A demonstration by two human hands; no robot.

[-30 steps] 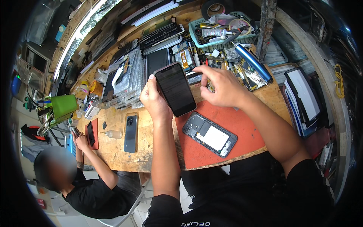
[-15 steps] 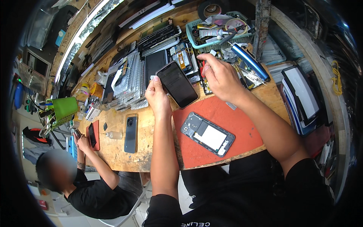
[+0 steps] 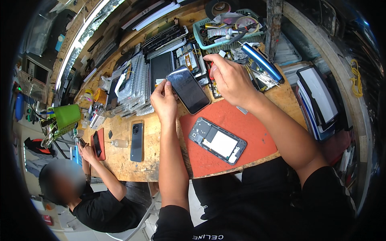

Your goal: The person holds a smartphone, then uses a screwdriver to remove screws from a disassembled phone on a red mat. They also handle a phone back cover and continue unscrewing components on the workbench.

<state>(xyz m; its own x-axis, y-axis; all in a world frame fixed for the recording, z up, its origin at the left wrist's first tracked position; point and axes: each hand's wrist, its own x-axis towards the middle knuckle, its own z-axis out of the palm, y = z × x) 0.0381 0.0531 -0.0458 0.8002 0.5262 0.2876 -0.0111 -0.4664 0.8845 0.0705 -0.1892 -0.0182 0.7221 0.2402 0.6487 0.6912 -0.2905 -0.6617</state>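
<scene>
My left hand (image 3: 165, 103) grips a dark smartphone (image 3: 188, 89) by its left edge, screen up and tilted. My right hand (image 3: 230, 80) hovers right of the phone’s top end, index finger extended and apart from the thumb, the other fingers curled; I see nothing held in it, and a red item shows behind its fingers. Below both hands, a phone (image 3: 217, 141) with its back cover off and a white battery showing lies on a red mat (image 3: 257, 148). A dark blue phone (image 3: 136, 141) lies on the wooden bench (image 3: 116, 164) left of my forearm.
Stacked bubble-wrapped parts (image 3: 134, 90), a teal tool basket (image 3: 225, 44) and a blue cylindrical tool (image 3: 263, 64) crowd the bench’s back. A green basket (image 3: 66, 118) and small bottle (image 3: 120, 142) are left. A co-worker (image 3: 102, 213) sits lower left, hands (image 3: 86, 152) on a device.
The held phone has moved away from me, its screen now reflecting light. My right hand has moved up and slightly left, its index finger reaching farther back.
</scene>
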